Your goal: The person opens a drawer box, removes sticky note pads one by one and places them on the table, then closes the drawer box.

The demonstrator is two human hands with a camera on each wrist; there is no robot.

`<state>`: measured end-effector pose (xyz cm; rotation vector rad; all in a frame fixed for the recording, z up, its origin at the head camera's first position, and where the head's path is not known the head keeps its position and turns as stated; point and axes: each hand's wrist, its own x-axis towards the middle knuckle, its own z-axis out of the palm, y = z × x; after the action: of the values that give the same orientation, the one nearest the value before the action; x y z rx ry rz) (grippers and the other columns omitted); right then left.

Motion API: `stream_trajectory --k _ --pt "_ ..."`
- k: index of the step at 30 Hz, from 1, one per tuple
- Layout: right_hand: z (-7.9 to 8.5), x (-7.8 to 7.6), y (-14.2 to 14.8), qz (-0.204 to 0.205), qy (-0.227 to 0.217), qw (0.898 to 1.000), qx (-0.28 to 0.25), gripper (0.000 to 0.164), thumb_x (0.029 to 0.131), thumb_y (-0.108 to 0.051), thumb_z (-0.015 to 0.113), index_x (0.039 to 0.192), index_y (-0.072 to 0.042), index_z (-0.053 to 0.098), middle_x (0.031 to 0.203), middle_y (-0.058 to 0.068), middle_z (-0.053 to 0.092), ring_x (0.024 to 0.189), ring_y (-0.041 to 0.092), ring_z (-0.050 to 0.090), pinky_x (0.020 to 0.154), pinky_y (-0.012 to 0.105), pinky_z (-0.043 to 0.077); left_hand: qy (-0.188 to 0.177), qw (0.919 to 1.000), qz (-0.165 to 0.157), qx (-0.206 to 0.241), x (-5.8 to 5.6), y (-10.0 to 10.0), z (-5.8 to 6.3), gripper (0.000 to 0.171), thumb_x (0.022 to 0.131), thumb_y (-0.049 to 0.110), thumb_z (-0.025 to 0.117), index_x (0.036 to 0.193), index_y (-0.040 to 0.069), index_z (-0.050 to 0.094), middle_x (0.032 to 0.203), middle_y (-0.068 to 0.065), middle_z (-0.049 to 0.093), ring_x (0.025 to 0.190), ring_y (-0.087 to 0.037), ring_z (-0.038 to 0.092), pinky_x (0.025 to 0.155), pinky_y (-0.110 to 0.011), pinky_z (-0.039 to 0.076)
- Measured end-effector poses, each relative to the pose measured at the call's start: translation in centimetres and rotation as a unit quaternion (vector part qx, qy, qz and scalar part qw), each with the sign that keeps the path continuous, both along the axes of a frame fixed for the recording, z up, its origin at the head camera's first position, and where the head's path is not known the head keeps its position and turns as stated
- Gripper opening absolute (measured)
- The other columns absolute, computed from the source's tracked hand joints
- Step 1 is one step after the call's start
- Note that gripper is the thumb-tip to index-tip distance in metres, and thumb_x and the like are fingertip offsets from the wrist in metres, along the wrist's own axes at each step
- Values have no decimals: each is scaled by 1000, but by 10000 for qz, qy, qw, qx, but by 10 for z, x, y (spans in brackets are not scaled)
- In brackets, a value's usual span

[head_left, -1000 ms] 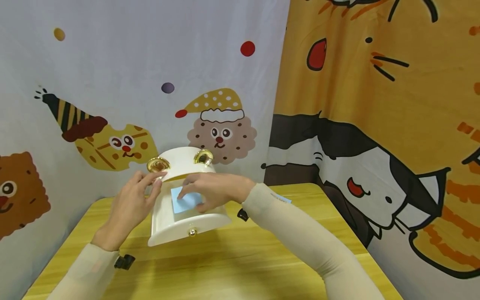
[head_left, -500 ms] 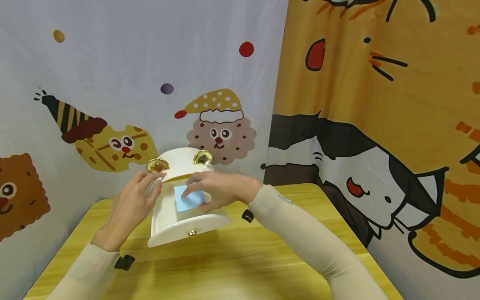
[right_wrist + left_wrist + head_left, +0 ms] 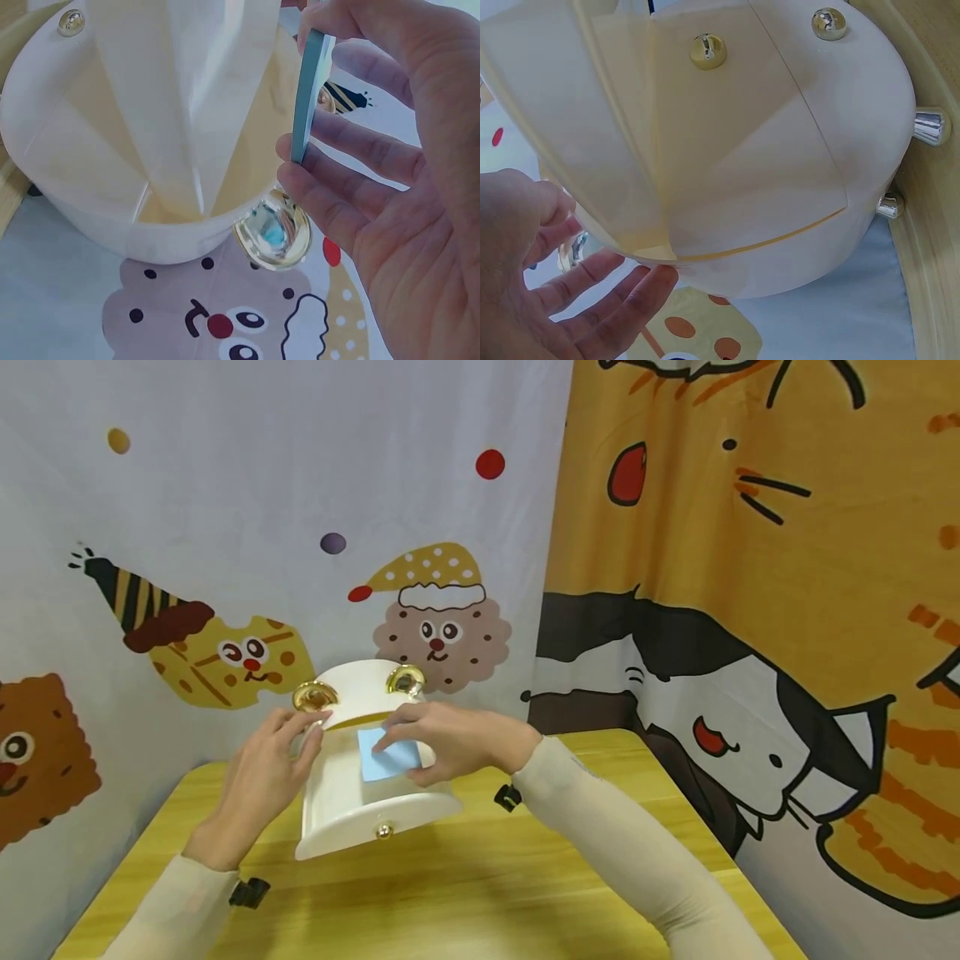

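A white rounded box (image 3: 352,777) with gold trim stands on the table, its white front flap (image 3: 375,820) swung out toward me and a gold knob on that flap. My right hand (image 3: 457,739) pinches a light blue square pad (image 3: 390,760) in front of the opening. Seen edge-on in the right wrist view, the pad (image 3: 306,97) sits between thumb and fingertips. At the box's left side, my left hand (image 3: 266,768) touches the upper edge with its fingertips. The left wrist view shows those fingers (image 3: 630,300) extended, tips at the rim by the flap's hinge end.
Two gold rounded ornaments, left (image 3: 316,695) and right (image 3: 406,680), sit on top of the box. Metallic feet (image 3: 931,126) show under it. The wooden table (image 3: 450,893) meets a cartoon-printed curtain (image 3: 225,527) behind and another curtain (image 3: 712,568) on the right.
My right hand has shifted slightly right with the blue pad. A blue slip on the table behind the right sleeve has become covered. The left hand stays at the box edge.
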<state>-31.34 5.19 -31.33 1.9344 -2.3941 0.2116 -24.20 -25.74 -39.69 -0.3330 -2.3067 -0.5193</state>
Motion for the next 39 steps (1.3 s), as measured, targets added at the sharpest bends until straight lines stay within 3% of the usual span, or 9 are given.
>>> stream_trajectory --k 14,28,39 --pt "-12 0 31 -66 -42 9986 -523 46 106 -23 86 150 -16 76 162 17 67 139 28 74 112 34 64 -211 9997 26 117 4 1 0 28 116 17 74 142 17 82 125 -16 74 68 -11 47 52 -27 38" --pt "-24 6 58 -153 -256 9950 -954 48 103 -20 89 149 -14 76 157 15 70 136 28 74 117 41 64 -245 9996 67 107 8 0 -3 28 116 16 74 143 16 82 127 -17 75 68 -11 49 52 -27 38" --pt "-29 7 78 -512 -413 9922 -1055 51 101 -19 92 150 -17 76 159 12 69 142 28 73 119 46 63 3 10000 21 68 1 0 -2 28 114 14 76 142 16 83 123 -16 76 62 -6 41 48 -26 35"
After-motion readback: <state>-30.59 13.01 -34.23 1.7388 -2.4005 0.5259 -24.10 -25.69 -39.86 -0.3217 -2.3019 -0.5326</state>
